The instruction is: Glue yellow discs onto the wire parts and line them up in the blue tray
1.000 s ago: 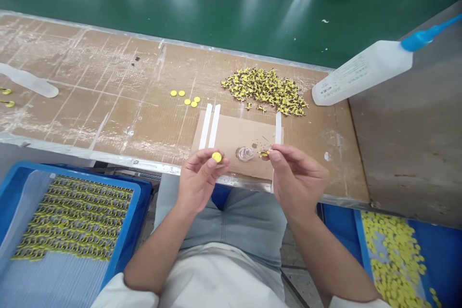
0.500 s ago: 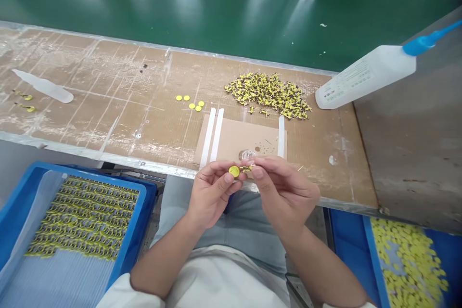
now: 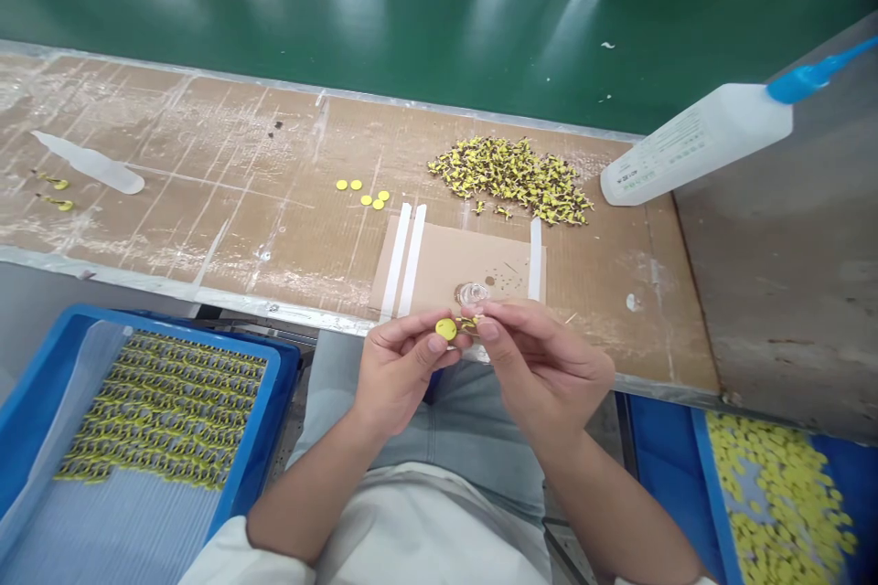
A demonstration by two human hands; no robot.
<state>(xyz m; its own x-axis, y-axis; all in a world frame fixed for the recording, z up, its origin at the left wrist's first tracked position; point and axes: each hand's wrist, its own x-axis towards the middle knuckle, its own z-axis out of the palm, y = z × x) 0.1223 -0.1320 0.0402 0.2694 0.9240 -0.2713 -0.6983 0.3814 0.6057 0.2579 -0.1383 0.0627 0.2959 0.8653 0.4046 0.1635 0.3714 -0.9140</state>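
Observation:
My left hand [image 3: 401, 375] pinches a flat yellow disc [image 3: 445, 329] between thumb and fingertips. My right hand [image 3: 541, 367] pinches a small yellow-and-dark part [image 3: 468, 323], which touches or nearly touches the disc's edge. Both hands hover over the near edge of a cardboard sheet [image 3: 439, 258]. On that sheet, just beyond my fingers, lies a small glossy puddle of glue [image 3: 472, 293]. Several loose yellow discs [image 3: 365, 193] lie further left on the bench, and a heap of small yellow-and-dark parts [image 3: 511, 182] lies beyond the sheet.
A white glue bottle with a blue nozzle [image 3: 694, 144] lies at the right. A blue tray of neatly rowed yellow parts [image 3: 157, 411] sits at lower left, and a blue bin of yellow discs [image 3: 775, 498] at lower right. A green conveyor belt [image 3: 412, 27] runs beyond the bench.
My hands have moved together since the oldest frame, bringing the disc and small part to meet above the sheet's near edge. The view has shifted slightly, and the last two frames barely differ.

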